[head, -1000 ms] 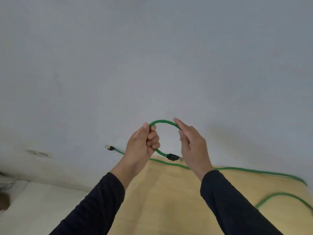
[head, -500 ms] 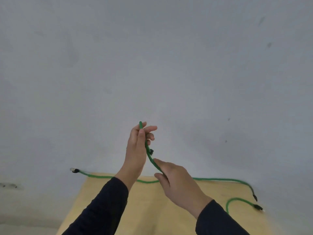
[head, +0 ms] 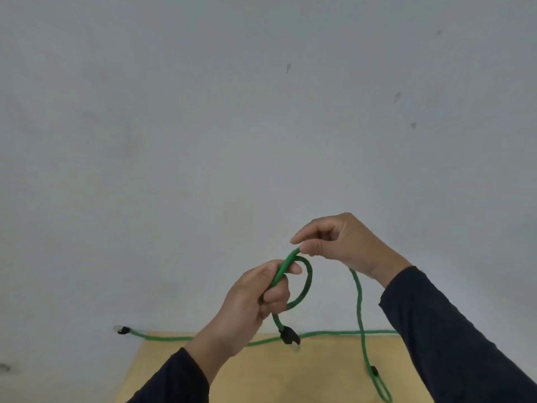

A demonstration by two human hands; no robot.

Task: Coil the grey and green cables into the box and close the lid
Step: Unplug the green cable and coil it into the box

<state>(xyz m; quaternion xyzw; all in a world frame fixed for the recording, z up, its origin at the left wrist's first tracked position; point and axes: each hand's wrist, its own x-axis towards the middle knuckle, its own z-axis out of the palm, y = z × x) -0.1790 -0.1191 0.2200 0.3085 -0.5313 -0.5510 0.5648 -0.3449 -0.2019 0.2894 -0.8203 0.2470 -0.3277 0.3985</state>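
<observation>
Against half a second ago, the hands have traded heights: the left hand (head: 250,298), which was raised with the cable running down from it, now sits lower at about 8 o'clock from the right hand (head: 340,242), which was the lower one and has lifted above it. A small closed loop has also appeared beside the left hand where the cable earlier ran nearly straight between the two.

At the far left, a second thin green braided cable (head: 162,336) lies along the far edge of the light wooden counter (head: 261,373), its black-booted clear plug (head: 120,330) hanging past the counter's left corner; it runs rightward behind the hands.

The left hand grips the thin green braided cable (head: 305,282) being coiled, its fingers (head: 277,295) curled round the strand and the thumb laid along it. The loop bulges out at 3 o'clock from those fingers. From under the fist a short tail drops to 5 o'clock and ends in a black plug (head: 289,338) hanging just above the counter's far edge.

The cable rises from the left fist toward 1 o'clock into the right hand, whose fingers are curled and pinch it at its top. From beneath that hand, the strand falls toward 6 o'clock, crosses the lying cable, and reaches the counter at lower right, where it doubles back in a narrow bend (head: 383,394). Both sleeves are dark.
</observation>
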